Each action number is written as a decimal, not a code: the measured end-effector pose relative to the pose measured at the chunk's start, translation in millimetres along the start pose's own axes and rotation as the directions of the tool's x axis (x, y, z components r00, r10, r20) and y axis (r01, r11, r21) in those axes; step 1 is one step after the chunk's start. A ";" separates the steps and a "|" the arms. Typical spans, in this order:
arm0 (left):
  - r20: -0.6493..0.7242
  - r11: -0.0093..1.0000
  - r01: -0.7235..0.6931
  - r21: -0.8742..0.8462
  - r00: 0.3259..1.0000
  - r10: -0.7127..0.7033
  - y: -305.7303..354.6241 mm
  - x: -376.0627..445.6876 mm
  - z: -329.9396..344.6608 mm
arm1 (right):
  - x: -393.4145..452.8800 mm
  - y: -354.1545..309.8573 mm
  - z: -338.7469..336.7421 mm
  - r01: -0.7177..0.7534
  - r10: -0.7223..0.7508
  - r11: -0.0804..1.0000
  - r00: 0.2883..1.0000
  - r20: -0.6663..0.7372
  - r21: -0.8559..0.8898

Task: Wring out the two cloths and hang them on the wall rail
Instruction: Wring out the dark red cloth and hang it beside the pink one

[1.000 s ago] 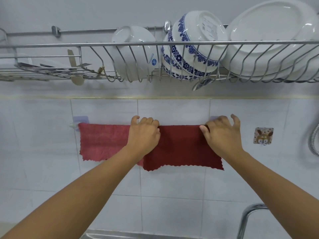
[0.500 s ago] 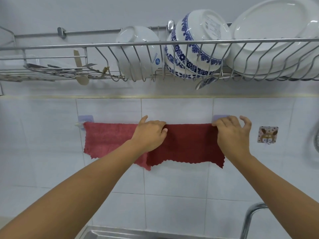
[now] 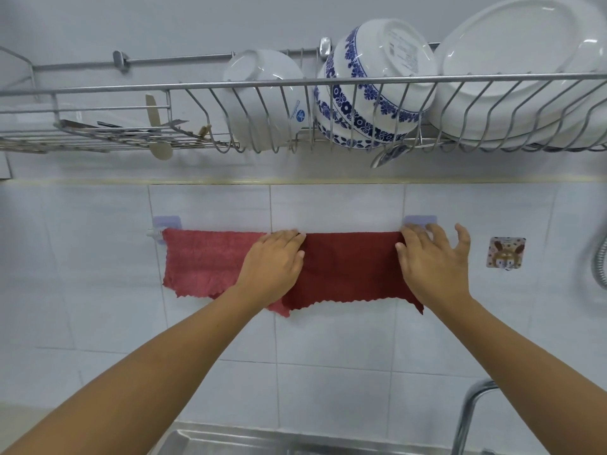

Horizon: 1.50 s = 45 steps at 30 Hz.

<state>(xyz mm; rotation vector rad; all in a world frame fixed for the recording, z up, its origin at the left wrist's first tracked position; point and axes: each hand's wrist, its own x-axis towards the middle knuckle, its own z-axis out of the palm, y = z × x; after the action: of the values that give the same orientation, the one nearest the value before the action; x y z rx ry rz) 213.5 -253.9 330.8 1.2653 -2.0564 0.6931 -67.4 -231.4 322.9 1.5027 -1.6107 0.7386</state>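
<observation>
Both hands flat, fingers apart, no grip: left hand (image 3: 274, 262) & right hand (image 3: 432, 259) smoothing dark cloth (image 3: 348, 267); press outward evenly, keep overlap w/ light cloth (image 3: 203, 264) small.

bowl (image 3: 377, 90) label, logo – all unreadable

Bright, even light — sharp focus, edges bowed by wide-angle.

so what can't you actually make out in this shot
Head view only:
- Rail: covered by the two cloths, pink and dark red; only its left end shows.
- Where the cloths meet: behind the left hand.
- Dark cloth's right edge: under the right hand.
- Sink and tap: cut off by the bottom edge.
</observation>
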 end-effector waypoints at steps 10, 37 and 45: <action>-0.121 0.987 0.115 -0.115 0.984 -0.129 -26.9 2.2 -19.7 | 1.4 -6.2 -11.3 -0.001 0.001 1.000 1.000 0.005 -0.017; -0.026 0.990 -0.062 0.130 0.998 0.066 -19.0 -14.6 -2.5 | -2.5 -11.3 -3.5 -0.047 0.046 0.999 0.996 0.082 0.004; 0.058 0.971 -0.003 0.240 0.998 -0.011 -18.4 -12.6 -8.5 | -4.1 -5.2 -10.2 -0.023 0.023 1.000 0.995 0.096 0.005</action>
<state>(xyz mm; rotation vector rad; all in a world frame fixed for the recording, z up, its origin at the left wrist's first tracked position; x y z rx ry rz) 236.6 -248.0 329.3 1.4384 -2.0634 0.9360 -60.7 -221.3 324.1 1.5471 -1.7004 0.6943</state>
